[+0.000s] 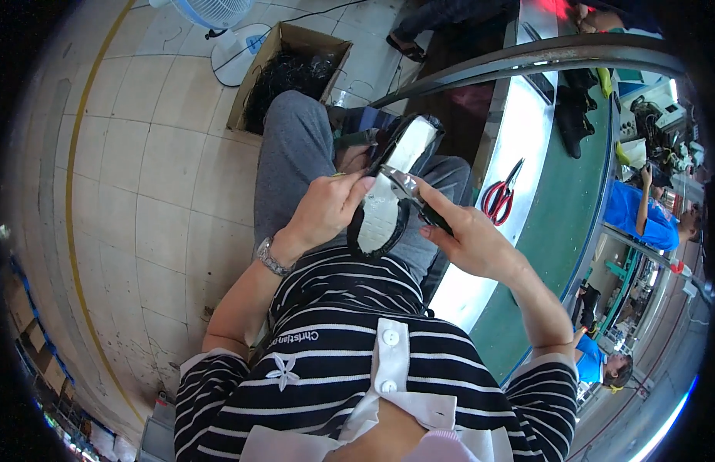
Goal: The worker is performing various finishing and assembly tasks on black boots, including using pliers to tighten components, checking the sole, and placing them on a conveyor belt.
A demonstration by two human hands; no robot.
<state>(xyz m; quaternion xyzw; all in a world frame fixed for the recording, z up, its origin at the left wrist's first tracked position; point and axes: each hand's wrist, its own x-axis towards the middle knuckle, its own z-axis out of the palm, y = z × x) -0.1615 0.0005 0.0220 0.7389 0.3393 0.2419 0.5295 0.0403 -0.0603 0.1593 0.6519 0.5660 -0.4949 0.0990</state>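
Observation:
A black shoe upper on its last [377, 225] lies sole side up above my lap, its long white bottom face showing and black material gathered round the rim. My left hand [327, 206] is closed on the shoe's left edge at the waist, thumb near the metal head of the tool. In my right hand [469, 237] are pincers [402, 183] with a shiny metal head and dark handles, fingers wrapped round them. Their head lies across the middle of the shoe, at its right edge. What the jaws grip, if anything, cannot be made out.
Red-handled scissors [498, 202] lie on the shiny metal ledge [469, 289] to my right, beside a green conveyor belt [554, 246] carrying dark shoes [575, 123]. A cardboard box [242, 100] of black scraps and a fan [233, 55] stand ahead on the left. Other people sit beyond the belt.

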